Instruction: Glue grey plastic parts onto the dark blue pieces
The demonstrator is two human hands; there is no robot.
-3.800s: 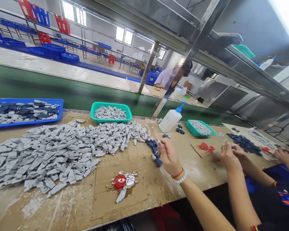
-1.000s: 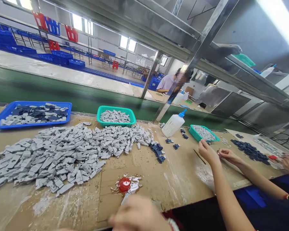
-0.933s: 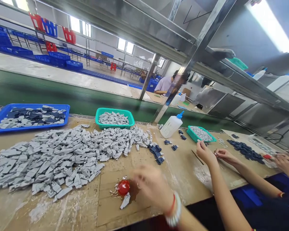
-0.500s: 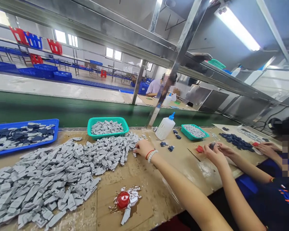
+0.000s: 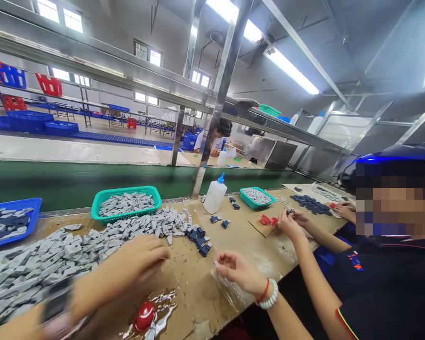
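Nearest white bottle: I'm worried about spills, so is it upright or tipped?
Upright: the white bottle stands on its base on the table, its blue tip pointing up.

- Nine o'clock: left edge is cutting off a blue, rectangular plastic tray (image 5: 36,219).
- Eight o'clock: blurred, bare left hand (image 5: 140,257) is partly hiding a pile of grey, blocky pieces (image 5: 74,250).

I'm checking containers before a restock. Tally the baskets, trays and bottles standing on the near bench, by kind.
Green baskets: 2
Blue tray, partly out of frame: 1
White bottle: 1
Total: 4
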